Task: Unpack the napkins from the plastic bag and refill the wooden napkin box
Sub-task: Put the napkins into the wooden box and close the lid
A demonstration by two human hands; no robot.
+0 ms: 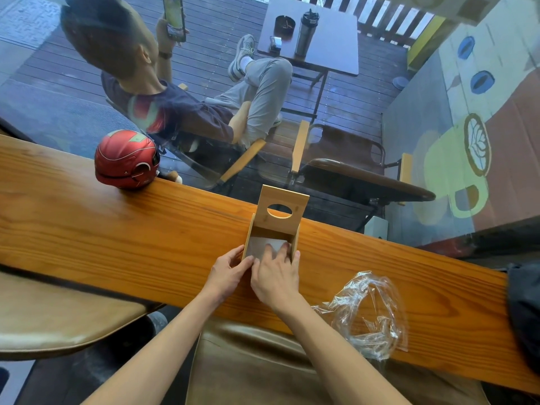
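**Inspector:** Wooden surface (117,229) is running along a glass wall, with a seated person visible outside. Report the hands first.

**Assistant:** Right hand (274,276) is reaching into the open wooden napkin box (273,232), fingers extended fairly flat and pressing on the white napkins (258,247) inside. It is not curling round anything that I can see. Left hand (229,271) is working at the box's near-left corner, fingers bent toward the wall and the stack edge; whether it is pinching the napkins or only steadying the box, I cannot tell.

**Inspector:** Position of the task items?

**Assistant:** Napkins are sitting inside the box, below its rim. Lid (282,207), the panel with the oval slot, is standing upright at the far end. Plastic bag (365,314) is lying crumpled and apparently empty on the surface, well to the right of the box.

**Inspector:** Judgement on the step?

**Assistant:** Seating the stack appears to be the step in hand. I am recommending even downward pressure across the whole top sheet, keeping the left hand bracing the box so it is not sliding toward the glass. Corners should be lying flat and clear of the walls before the lid is being lowered, otherwise it may be catching on a raised edge.

**Inspector:** Other items?

**Assistant:** Red helmet (127,159) is resting at the far edge, well apart.
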